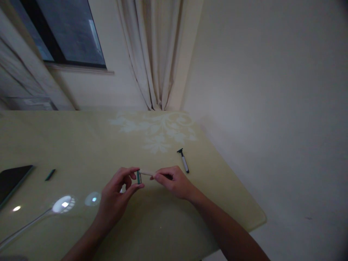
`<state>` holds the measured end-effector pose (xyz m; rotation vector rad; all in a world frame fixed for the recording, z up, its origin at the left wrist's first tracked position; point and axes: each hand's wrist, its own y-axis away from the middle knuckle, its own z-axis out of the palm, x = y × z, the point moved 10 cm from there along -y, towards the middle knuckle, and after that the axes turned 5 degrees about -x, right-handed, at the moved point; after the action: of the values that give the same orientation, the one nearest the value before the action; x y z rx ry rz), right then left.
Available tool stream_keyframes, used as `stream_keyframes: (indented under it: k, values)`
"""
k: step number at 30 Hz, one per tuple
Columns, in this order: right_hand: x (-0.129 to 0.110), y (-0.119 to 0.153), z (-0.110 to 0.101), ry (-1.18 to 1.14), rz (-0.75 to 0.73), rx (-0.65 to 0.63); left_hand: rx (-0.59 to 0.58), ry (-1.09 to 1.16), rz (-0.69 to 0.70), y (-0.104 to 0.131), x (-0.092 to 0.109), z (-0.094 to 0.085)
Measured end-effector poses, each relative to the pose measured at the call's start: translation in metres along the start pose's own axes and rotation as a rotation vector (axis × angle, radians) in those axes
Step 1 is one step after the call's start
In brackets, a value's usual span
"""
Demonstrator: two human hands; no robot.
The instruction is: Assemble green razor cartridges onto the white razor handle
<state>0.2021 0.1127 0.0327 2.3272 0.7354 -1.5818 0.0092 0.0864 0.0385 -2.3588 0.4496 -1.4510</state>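
Observation:
My left hand pinches a small green-and-black razor cartridge upright between thumb and index finger, just above the table. My right hand grips a thin, pale stick whose kind I cannot make out. The far end of this stick reaches the cartridge's upper part and seems to touch it. Beyond my right hand, a razor with a grey-and-black handle and a black head lies on the table.
On the pale table lie a small dark green strip and a flat black object at the left. A bright, spoon-like shape shows nearer me. A wall borders the right side; curtains hang behind.

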Motion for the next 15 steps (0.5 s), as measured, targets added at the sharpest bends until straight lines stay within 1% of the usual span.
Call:
stream_keyframes:
  k: [2,3,7,9,12,13,15]
  values:
    - [0.0,0.0,-0.004,0.009,0.004,0.024,0.008,0.004,-0.003,-0.001,0.0,-0.001]
    - [-0.001,0.0,-0.004,0.001,0.001,0.017,0.01,0.009,-0.003,-0.001,0.0,-0.001]
    - [-0.005,0.0,0.009,-0.037,-0.016,-0.064,0.023,0.036,-0.002,-0.002,0.0,-0.002]
    - [-0.004,0.0,0.009,-0.021,-0.011,-0.048,0.036,0.035,-0.01,-0.002,-0.002,-0.004]
    - [-0.002,0.0,0.002,0.006,0.005,0.012,0.045,0.03,-0.02,-0.003,-0.003,-0.004]
    - [-0.002,0.0,0.001,0.003,0.002,0.013,0.044,0.03,-0.021,-0.003,-0.002,-0.004]
    - [-0.003,0.0,0.005,-0.021,-0.013,-0.027,0.042,0.03,-0.021,-0.004,-0.001,-0.004]
